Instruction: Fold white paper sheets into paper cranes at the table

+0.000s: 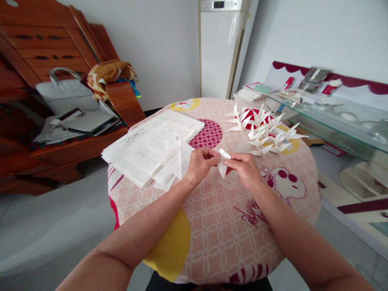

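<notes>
Between my hands, above the middle of the table, is a small piece of folded white paper with a pointed lower end and print near its top. My left hand pinches it from the left, thumb and finger closed on its edge. From the right, my right hand pinches the same paper, partly covering it. A cluster of folded paper cranes stands beyond my right hand. To the left of my left hand lie a stack of printed sheets and a creased paper square.
A patterned cloth covers the round table. At the right stands a glass-topped cabinet with papers and metal bowls. On the left, a wooden bench carries a grey bag. A tall white appliance stands behind.
</notes>
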### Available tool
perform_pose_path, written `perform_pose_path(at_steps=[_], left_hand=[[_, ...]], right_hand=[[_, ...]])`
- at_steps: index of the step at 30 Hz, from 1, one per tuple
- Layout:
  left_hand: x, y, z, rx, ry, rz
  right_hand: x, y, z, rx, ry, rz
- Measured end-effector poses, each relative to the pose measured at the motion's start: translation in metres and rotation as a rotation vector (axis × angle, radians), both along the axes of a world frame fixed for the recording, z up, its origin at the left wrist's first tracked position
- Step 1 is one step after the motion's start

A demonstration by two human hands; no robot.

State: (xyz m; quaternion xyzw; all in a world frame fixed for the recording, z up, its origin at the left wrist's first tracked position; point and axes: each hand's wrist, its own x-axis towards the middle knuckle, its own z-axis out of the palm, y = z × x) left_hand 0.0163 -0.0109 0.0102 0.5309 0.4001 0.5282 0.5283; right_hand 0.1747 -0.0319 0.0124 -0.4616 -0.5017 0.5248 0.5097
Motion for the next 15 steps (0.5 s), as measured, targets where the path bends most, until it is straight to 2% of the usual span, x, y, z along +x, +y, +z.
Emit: perform_pose_path(at_steps=[9, 15], left_hand=[[0.0048, -0.0026, -0.0037, 0.054, 0.014, 0.056], [0.0046, -0.0032, -0.0025, 0.056, -0.011, 0.037]], right_hand=[[0.0016, 0.0023, -0.006, 0.007, 0.047, 0.004], [0.0017, 0.0032, -0.0059, -0.013, 0.057, 0.009]])
